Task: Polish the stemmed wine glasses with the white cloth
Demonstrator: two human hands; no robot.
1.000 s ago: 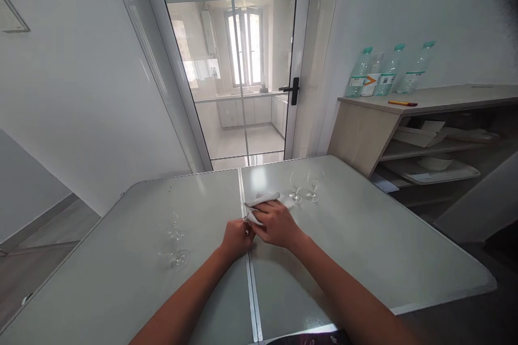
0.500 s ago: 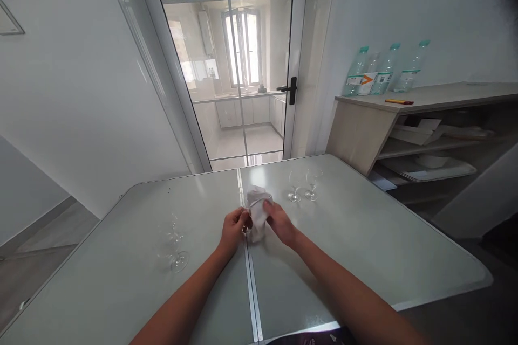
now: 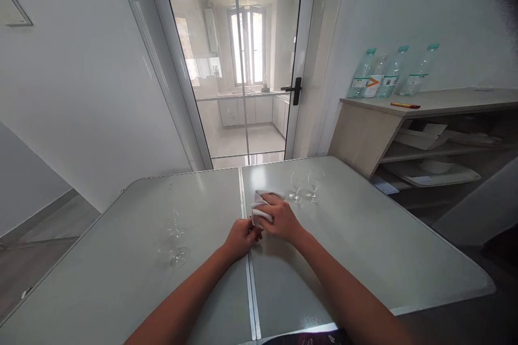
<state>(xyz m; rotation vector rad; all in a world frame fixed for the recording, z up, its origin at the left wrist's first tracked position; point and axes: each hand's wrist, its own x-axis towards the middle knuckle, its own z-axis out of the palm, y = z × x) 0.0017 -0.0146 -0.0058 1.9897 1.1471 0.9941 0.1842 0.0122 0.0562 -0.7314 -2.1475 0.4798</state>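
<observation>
The right hand [image 3: 282, 221] holds a bunched white cloth [image 3: 258, 217] over the desk [image 3: 348, 248], its long axis slanting from near left to far right. The left hand [image 3: 242, 236] curls beside it; I cannot tell what it grips. Two stemmed glasses [image 3: 312, 196] stand upright beyond.

Locate at right the cabinet [image 3: 364, 132], with three teal-capped bottles [image 3: 390, 80], a clear container [image 3: 373, 86] with an orange mark, and a yellow-and-red stick [image 3: 405, 105] on top; see inside a box [image 3: 421, 137] above a tray [image 3: 465, 176]. Note ahead the glazed door [image 3: 243, 67], with a black handle [image 3: 297, 90] at right and a window [image 3: 254, 46] beyond. Find a panel [image 3: 14, 9] on the left wall [image 3: 89, 91].
</observation>
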